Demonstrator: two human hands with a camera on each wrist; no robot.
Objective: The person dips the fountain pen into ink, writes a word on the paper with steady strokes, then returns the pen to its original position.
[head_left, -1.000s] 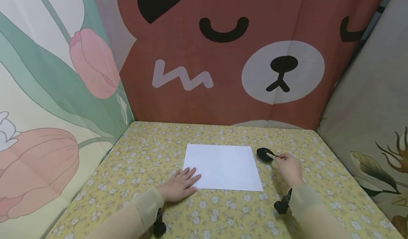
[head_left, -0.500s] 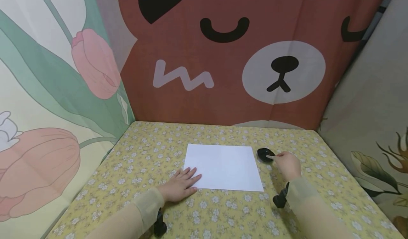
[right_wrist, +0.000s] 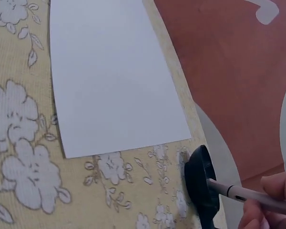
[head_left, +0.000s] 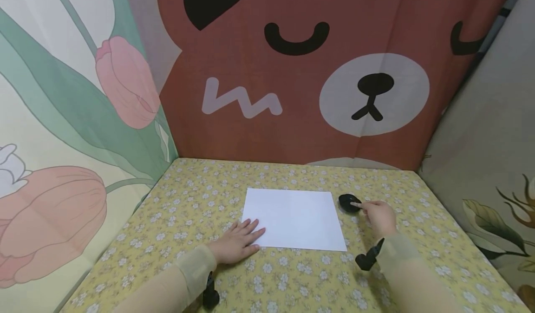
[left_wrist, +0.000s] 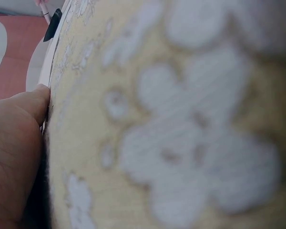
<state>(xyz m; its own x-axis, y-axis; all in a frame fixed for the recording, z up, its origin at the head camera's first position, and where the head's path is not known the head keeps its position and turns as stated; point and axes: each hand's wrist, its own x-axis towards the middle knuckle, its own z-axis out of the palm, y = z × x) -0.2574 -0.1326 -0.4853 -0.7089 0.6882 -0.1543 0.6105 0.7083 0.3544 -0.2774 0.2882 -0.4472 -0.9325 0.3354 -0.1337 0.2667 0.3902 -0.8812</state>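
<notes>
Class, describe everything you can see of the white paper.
The paper is a thin, smooth-looking white rectangle with straight edges and no marks visible. It lies flat on the yellow flowered cloth, long sides left to right. The left hand reaches over its near-left edge and rests on it, hiding a little.

White paper: plain rectangular sheet (head_left: pixel 298 220), flat, its long edge sideways, the left hand (head_left: pixel 235 244) resting with spread fingers on its near left corner.
Black dish: shallow and rounded (right_wrist: pixel 196 183), with a narrow handle, lying just beside the paper's far right corner, apart from it.
Pen-like stick: slim, pale, dark-banded (right_wrist: pixel 243 193), tilted, pinched by the right hand (head_left: pixel 381 218), its tip at the dish's hollow.
</notes>
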